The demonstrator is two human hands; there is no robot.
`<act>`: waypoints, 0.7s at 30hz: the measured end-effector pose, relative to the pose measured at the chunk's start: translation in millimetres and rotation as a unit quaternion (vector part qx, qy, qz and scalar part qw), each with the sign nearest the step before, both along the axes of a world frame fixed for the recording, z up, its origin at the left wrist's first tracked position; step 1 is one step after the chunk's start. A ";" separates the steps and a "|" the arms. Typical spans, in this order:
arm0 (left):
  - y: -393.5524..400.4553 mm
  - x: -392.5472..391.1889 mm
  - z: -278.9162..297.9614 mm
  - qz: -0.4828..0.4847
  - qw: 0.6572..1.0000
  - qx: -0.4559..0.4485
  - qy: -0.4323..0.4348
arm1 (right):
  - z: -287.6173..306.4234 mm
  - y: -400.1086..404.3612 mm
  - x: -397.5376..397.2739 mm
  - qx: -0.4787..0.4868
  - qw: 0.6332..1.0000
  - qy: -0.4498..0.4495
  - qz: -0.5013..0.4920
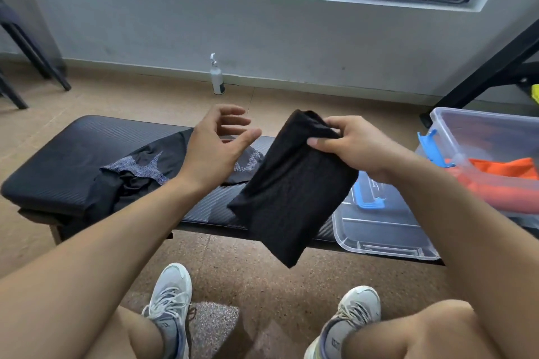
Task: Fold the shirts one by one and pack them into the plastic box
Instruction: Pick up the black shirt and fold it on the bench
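A folded black shirt (291, 186) hangs in the air over the right part of the black bench (58, 160), pinched at its top edge by my right hand (355, 146). My left hand (217, 144) hovers just left of it, fingers spread, holding nothing. Another black shirt with a grey print (140, 172) lies crumpled and unfolded on the bench under my left forearm. The clear plastic box (478, 131) with blue clips stands at the right, with an orange garment (507, 181) inside it.
The box's clear lid (379, 233) with a blue clip lies on the bench's right end, partly behind the held shirt. A white pump bottle (217, 79) stands by the wall. Black chair legs (35, 67) are at far left, a black frame (490, 67) at far right. My knees and shoes are below.
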State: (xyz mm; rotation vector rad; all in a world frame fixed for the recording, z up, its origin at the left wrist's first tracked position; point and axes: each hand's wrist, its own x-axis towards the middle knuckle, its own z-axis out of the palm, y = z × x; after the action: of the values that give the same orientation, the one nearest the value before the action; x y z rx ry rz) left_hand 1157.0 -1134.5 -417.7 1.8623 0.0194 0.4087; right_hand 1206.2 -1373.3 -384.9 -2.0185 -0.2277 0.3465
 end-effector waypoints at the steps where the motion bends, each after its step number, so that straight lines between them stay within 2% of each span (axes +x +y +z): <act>1: 0.4 1.0 -3.7 -0.004 1.000 0.031 0.002 | -2.0 -6.6 7.3 -0.013 1.000 0.000 -0.025; 4: -2.6 1.3 -19.9 -0.063 0.983 0.167 0.033 | -16.3 -30.4 28.1 -0.100 0.993 0.009 -0.063; 6: -9.6 -0.7 -31.7 -0.136 0.949 0.284 0.036 | -30.0 -44.2 38.4 -0.167 0.983 0.019 -0.072; 9: -29.3 -3.4 -46.0 -0.244 0.883 0.397 0.046 | -44.0 -55.6 43.6 -0.225 0.971 0.027 -0.073; 12: -45.1 -1.2 -64.8 -0.276 0.832 0.475 0.076 | -45.7 -56.8 40.7 -0.275 0.959 0.004 -0.073; 15: -44.8 6.8 -81.3 -0.287 0.806 0.495 0.149 | -37.4 -47.2 29.5 -0.331 0.939 -0.046 -0.075; 17: -41.7 12.7 -85.2 -0.299 0.800 0.490 0.175 | -28.7 -32.6 15.1 -0.391 0.913 -0.094 -0.067; 19: -41.4 16.0 -80.4 -0.305 0.815 0.458 0.180 | -21.8 -14.4 -2.5 -0.434 0.887 -0.153 -0.043; 21: -40.4 18.8 -72.7 -0.303 0.848 0.388 0.196 | -19.6 3.9 -20.3 -0.453 0.871 -0.188 -0.005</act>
State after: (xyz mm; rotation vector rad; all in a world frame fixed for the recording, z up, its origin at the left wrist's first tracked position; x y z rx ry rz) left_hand 1175.7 -1174.9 -490.4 2.5724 -0.5166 -0.4946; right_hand 1185.9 -1369.4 -404.4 -3.0220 -0.3343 0.0231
